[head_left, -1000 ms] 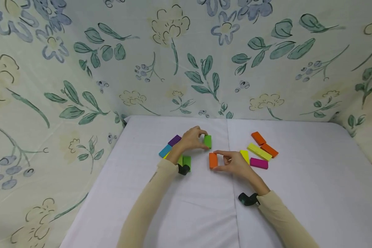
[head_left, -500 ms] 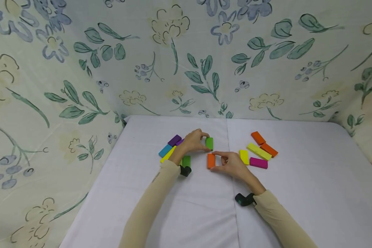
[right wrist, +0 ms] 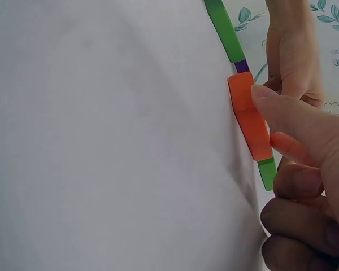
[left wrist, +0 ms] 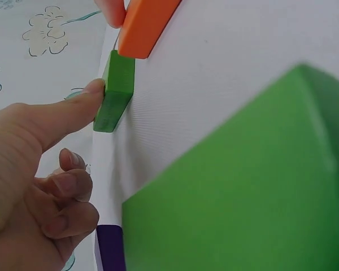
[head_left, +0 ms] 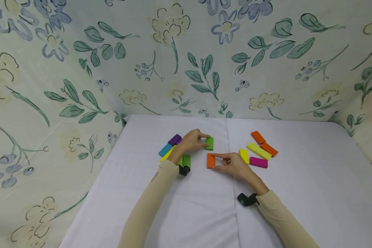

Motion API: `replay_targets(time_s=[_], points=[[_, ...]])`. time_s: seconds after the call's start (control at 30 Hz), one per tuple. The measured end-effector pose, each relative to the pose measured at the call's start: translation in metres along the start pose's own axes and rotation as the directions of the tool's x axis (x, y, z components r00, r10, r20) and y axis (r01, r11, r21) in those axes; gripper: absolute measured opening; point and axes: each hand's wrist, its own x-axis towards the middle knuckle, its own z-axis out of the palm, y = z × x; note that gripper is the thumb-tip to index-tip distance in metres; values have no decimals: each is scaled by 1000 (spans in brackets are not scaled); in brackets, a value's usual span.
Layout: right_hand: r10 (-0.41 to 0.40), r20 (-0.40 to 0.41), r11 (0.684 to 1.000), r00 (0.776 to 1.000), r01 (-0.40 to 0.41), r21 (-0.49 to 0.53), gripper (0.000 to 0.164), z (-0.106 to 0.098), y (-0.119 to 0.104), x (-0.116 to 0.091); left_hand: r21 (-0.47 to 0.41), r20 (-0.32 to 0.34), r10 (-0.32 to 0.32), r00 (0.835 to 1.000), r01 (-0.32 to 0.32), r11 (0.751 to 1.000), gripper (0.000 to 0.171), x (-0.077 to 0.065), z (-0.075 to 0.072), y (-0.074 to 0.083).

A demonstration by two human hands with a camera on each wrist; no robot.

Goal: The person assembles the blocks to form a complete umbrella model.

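In the head view, my left hand [head_left: 190,142] is at a small green block [head_left: 209,143], index finger at its far end and thumb near its close end. The left wrist view has one fingertip against this green block [left wrist: 117,84], the other fingers curled below. My right hand [head_left: 235,165] pinches an orange block [head_left: 210,161] by its two ends, between thumb and index finger. The orange block lies just nearer to me than the green one, with a small gap between them. In the right wrist view, the thumb sits on the orange block [right wrist: 250,118].
Left of centre, partly under my left arm, lie purple [head_left: 174,139], blue [head_left: 165,150], yellow [head_left: 168,154] and green [head_left: 187,161] blocks. To the right are orange [head_left: 258,137], yellow [head_left: 259,151] and magenta [head_left: 258,162] blocks. A white cloth [head_left: 198,213] covers the table.
The green block has shifted slightly right and towards me, the orange one slightly left, so they line up. In the last half second both blocks stay put while my left thumb draws back slightly.
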Motion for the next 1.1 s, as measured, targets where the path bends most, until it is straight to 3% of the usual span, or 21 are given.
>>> replay_targets(time_s=[0.4,1.1], points=[[-46,-20,993,999,44,-109,55,1,0,6,2,-4,8,1000,-8,1000,50,-1,4,-3],[-17,-34,993,999,13,-120,56,1,-4,12,4,-8,10,1000,-10,1000,49,-1,2,-3]])
